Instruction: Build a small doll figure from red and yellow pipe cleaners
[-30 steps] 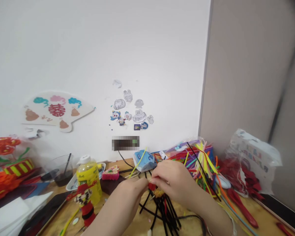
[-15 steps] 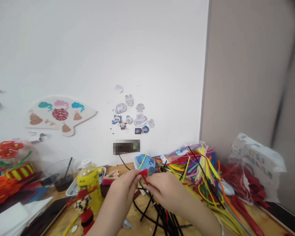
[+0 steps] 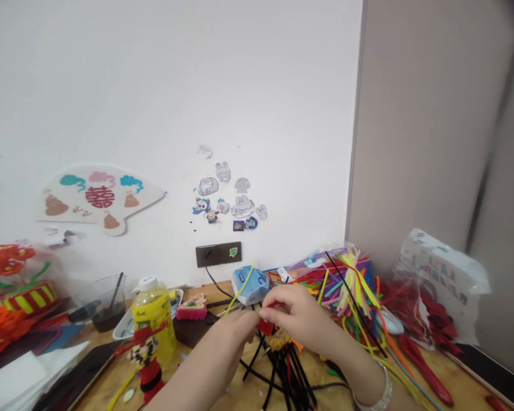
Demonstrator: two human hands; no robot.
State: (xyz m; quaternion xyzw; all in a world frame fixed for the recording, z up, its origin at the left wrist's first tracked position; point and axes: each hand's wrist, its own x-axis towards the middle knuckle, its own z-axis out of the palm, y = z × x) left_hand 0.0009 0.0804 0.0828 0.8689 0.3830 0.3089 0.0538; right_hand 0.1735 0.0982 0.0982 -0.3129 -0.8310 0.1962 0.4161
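Note:
Both hands meet over the middle of the table, closed around a small red pipe cleaner piece, mostly hidden by fingers. My left hand grips it from the left, its fingertips turned away from view. From the right, my right hand pinches it with thumb and forefinger. Under the hands lie several black pipe cleaners and a yellow-orange fuzzy piece. A red pipe cleaner figure stands left of my left forearm.
Left are a yellow bottle, a plastic cup and red flowers. A blue tissue pack sits behind the hands. Right are a heap of coloured pipe cleaners, a bag of red balloons and a white wall behind.
My hands have shifted slightly right with the red piece lower between them. My right hand has turned, and the yellow-orange piece beneath it has come into view.

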